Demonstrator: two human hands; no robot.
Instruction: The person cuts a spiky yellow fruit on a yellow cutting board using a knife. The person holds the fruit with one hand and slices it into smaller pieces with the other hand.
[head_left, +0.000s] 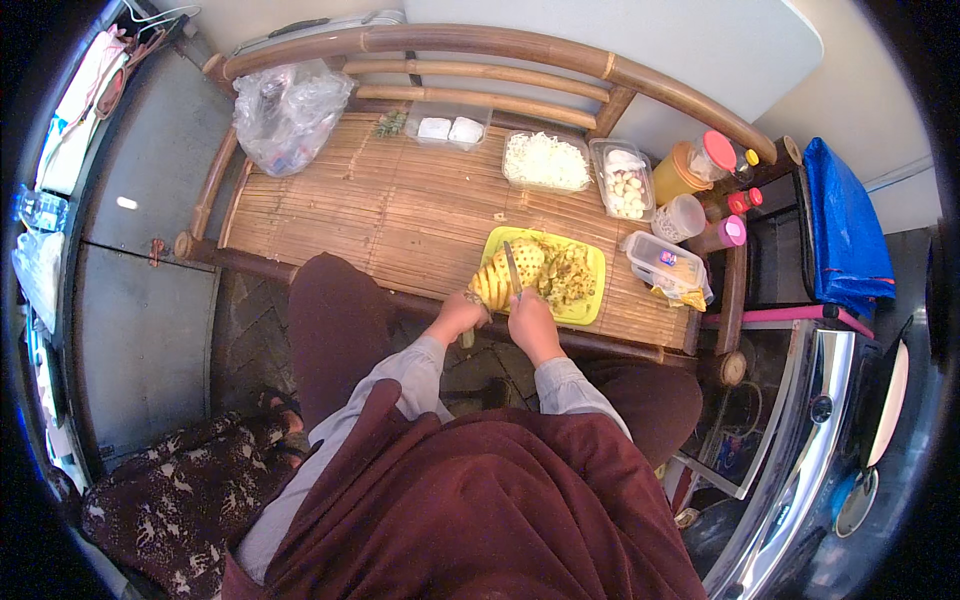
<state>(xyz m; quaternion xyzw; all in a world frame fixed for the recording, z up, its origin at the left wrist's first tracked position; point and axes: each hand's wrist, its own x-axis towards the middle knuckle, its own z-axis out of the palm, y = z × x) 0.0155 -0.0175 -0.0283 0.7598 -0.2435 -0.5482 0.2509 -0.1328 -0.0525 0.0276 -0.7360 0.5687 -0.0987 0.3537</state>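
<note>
A peeled pineapple with slanting grooves cut into its lower part lies tilted over the left side of a yellow-green plastic tray. My left hand grips the pineapple's near end at the stem. In my right hand is a knife, its blade over the fruit's pitted surface; whether the edge touches the flesh cannot be told. Pineapple peelings are heaped on the right side of the tray.
The tray rests on a bamboo bench. Behind it stand a container of white shreds, a container of peeled bulbs and a plastic bag. Lidded jars and a clear box are at the right. Another person's patterned garment shows lower left.
</note>
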